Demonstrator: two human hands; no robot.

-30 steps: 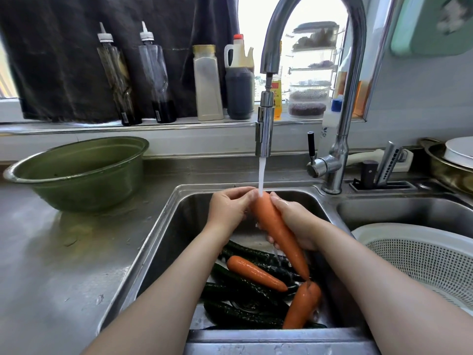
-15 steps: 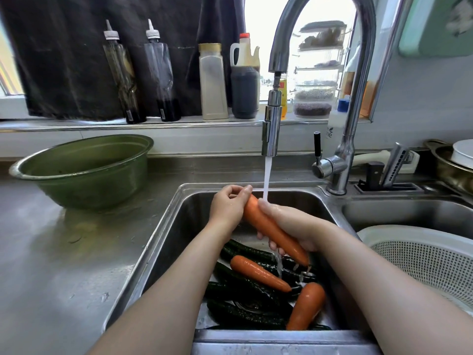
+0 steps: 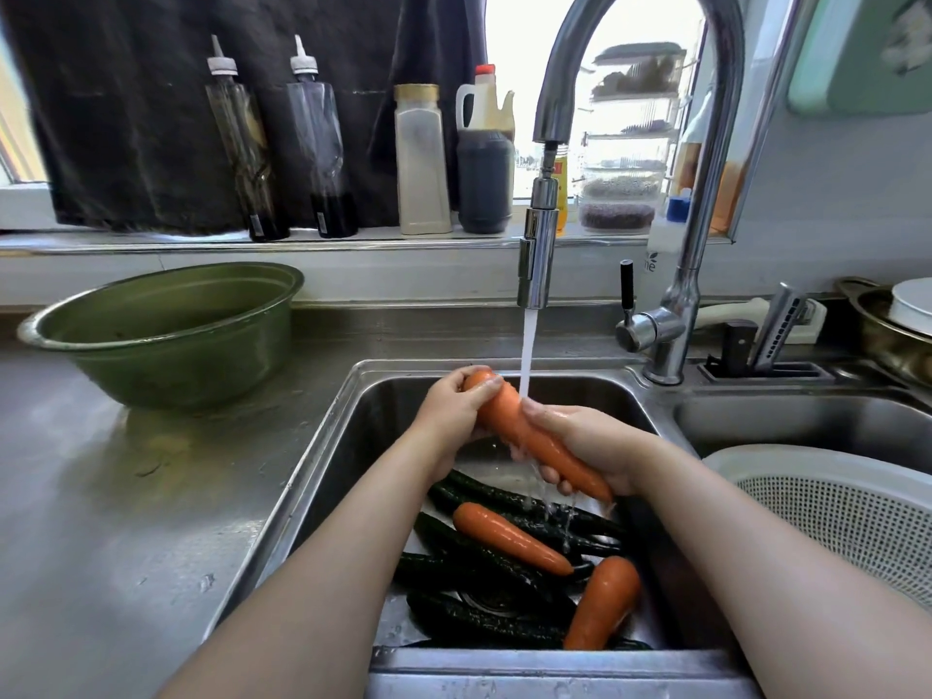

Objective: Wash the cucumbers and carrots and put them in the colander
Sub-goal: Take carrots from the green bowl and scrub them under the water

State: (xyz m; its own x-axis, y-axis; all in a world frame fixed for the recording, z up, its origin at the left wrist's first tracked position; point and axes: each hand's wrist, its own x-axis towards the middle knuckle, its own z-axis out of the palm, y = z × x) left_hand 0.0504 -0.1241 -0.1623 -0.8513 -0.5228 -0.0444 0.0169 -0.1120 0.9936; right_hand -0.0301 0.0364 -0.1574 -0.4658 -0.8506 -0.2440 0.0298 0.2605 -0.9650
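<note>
I hold a long orange carrot [image 3: 524,436] under the running tap [image 3: 537,254], slanted down to the right above the left sink basin [image 3: 348,446]. My left hand [image 3: 454,411] grips its thick upper end. My right hand [image 3: 590,446] wraps its lower half near the tip. Water runs off the carrot. Below in the basin lie two more carrots [image 3: 509,537] [image 3: 602,602] on top of several dark green cucumbers [image 3: 479,623]. The white colander [image 3: 827,502] sits in the right basin, and no vegetables show in the part I can see.
A green bowl [image 3: 166,335] stands on the steel counter at the left. Bottles and jars line the window ledge behind the tap. A knife rack [image 3: 766,345] and a metal pot with a white lid [image 3: 892,330] sit at the back right.
The carrot has tilted flatter and shifted left under the stream. My left hand slid up to its thick end, and my right hand slid down towards the tip.
</note>
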